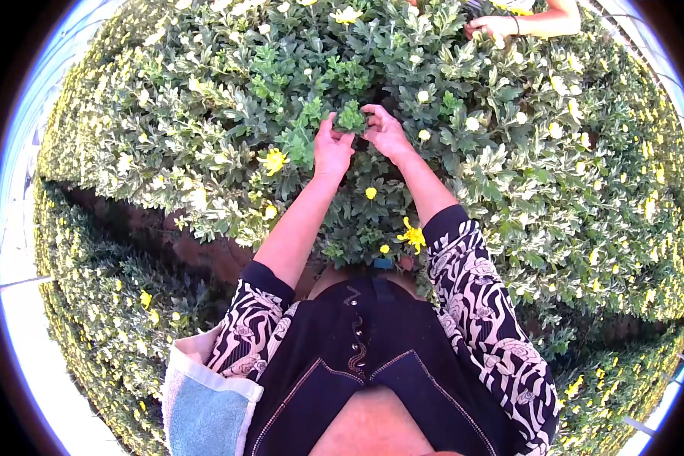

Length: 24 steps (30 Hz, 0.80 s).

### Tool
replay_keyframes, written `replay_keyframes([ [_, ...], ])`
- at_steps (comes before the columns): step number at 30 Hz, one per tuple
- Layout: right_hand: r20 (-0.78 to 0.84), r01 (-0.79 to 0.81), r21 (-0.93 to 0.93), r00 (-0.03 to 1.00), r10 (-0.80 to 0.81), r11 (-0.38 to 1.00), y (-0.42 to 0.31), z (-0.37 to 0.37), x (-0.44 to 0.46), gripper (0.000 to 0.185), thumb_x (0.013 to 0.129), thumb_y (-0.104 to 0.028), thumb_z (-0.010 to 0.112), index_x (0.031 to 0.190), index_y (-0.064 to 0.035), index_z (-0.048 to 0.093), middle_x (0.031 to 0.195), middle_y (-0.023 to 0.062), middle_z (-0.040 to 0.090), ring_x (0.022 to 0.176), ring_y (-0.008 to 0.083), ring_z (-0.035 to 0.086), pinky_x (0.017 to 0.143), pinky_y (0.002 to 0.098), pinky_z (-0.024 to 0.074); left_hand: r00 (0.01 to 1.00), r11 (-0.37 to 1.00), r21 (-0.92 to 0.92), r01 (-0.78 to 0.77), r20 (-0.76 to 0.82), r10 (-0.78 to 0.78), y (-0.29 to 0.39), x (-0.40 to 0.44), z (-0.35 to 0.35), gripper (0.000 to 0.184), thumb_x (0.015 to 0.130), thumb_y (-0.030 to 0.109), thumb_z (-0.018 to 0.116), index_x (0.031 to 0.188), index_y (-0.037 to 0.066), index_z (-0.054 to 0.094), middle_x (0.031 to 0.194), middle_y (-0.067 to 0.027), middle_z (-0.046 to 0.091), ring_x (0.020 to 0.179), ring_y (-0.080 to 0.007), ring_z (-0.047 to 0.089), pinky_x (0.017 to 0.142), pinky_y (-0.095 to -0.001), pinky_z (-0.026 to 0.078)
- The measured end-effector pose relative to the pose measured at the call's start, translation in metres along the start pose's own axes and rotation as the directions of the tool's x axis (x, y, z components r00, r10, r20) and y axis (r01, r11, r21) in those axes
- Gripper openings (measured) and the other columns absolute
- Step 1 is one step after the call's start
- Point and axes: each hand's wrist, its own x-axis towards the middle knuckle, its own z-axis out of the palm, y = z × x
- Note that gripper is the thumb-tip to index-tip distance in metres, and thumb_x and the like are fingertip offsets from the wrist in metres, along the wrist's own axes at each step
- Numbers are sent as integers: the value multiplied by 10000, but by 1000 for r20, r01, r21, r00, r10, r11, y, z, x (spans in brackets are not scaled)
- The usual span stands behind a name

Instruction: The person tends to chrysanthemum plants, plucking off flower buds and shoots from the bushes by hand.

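A bright green chrysanthemum shoot [350, 118] stands between my hands in the upper middle of the head view. My left hand [332, 149] is at its left, fingers bent and thumb pointing inward against the stem just below the leafy top. From the other side, my right hand [387, 135] curls its fingers and thumb in at the shoot's leaves. The exact contact of the fingertips is partly hidden by foliage. Close by are a yellow chrysanthemum bloom [273, 161], left of my left hand, and a small yellow bud [371, 193] below.
Dense chrysanthemum plants [539, 175] with yellow blooms and pale buds surround my arms. Another person's hand [494, 26] reaches into the plants at the upper right. A dark furrow [197, 247] runs at left. A blue towel [209, 406] hangs by my left sleeve.
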Motion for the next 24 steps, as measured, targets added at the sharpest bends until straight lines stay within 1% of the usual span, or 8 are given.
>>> replay_keyframes([
  [4,75,-91,13,993,90,996,15,-5,-2,361,782,48,631,1136,-23,635,972,13,666,826,107,624,749,265,503,1000,992,-122,12,27,-9,-11,5,-3,282,851,103,687,1121,28,649,741,-15,633,484,-83,555,400,-239,375],
  [6,98,-153,170,986,138,973,13,-11,-7,315,807,38,625,1112,-39,634,939,16,664,818,131,641,756,285,511,998,985,-166,55,-21,-59,-17,5,-4,324,820,69,706,1128,-5,637,757,-49,638,519,-95,561,466,-252,456],
  [8,82,-156,213,987,141,965,17,-11,-4,286,823,32,618,1099,-43,629,917,18,661,806,137,645,733,288,517,1000,986,-169,-6,18,9,-33,12,-5,294,812,56,714,1094,2,650,769,-42,634,550,-100,571,494,-250,470],
  [11,65,-185,283,983,174,941,13,-3,-7,227,850,6,622,1072,-42,626,893,15,661,770,131,637,698,285,514,929,929,128,-347,-89,359,-54,21,3,223,829,45,692,1047,13,655,837,-33,660,639,-110,594,592,-241,487],
  [14,80,-201,295,979,185,934,14,1,-4,177,872,-21,624,1047,-38,633,881,12,667,722,114,625,664,273,508,982,987,-137,-80,157,101,-17,6,0,232,838,57,688,1065,30,652,858,-35,670,678,-110,618,582,-236,475],
  [16,55,-211,187,977,204,959,16,-2,-2,163,876,-35,627,1038,-41,640,869,13,668,703,113,626,644,277,507,977,993,-90,-75,193,91,-17,12,-6,255,848,80,693,1092,29,639,843,-38,670,692,-110,645,540,-242,470],
  [18,-1,-211,164,977,214,964,22,-6,1,142,884,-50,628,1024,-35,645,863,30,674,692,118,634,630,280,502,975,991,24,132,177,-134,1,6,-11,356,874,120,675,1207,27,587,952,-58,708,659,-82,625,519,-222,463],
  [24,-437,-424,150,781,445,893,50,-8,32,151,872,19,618,1012,-17,579,924,62,666,679,159,674,586,267,515,971,1000,-13,-18,239,21,-25,-1,-17,286,890,137,662,1134,-5,614,1001,-33,709,783,-92,673,507,-207,458],
])
